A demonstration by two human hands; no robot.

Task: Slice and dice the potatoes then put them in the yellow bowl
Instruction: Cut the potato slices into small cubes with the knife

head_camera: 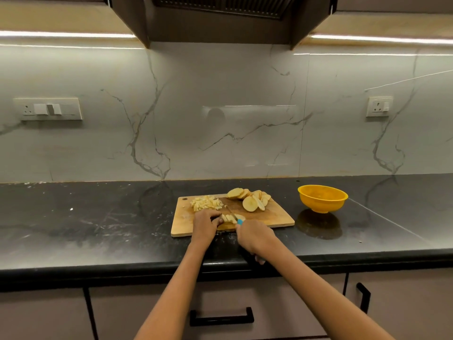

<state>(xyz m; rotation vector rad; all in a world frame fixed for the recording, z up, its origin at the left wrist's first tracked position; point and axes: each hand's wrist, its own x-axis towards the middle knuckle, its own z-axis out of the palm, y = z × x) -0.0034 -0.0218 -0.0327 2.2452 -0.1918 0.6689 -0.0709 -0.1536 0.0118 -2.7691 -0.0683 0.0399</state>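
A wooden cutting board (277,218) lies on the black counter. A pile of diced potato (207,203) sits at its back left, and several round potato slices (252,200) are stacked at its back right. Near the board's front edge my left hand (207,223) holds down a small stack of potato strips (229,217) with curled fingers. My right hand (253,236) grips a knife with a blue handle (239,222), whose blade rests in the strips. The yellow bowl (322,198) stands empty to the right of the board.
The black counter (98,222) runs left and right, with its front edge close to me. Drawers with black handles (221,316) sit below. A marble wall with sockets (378,106) stands behind.
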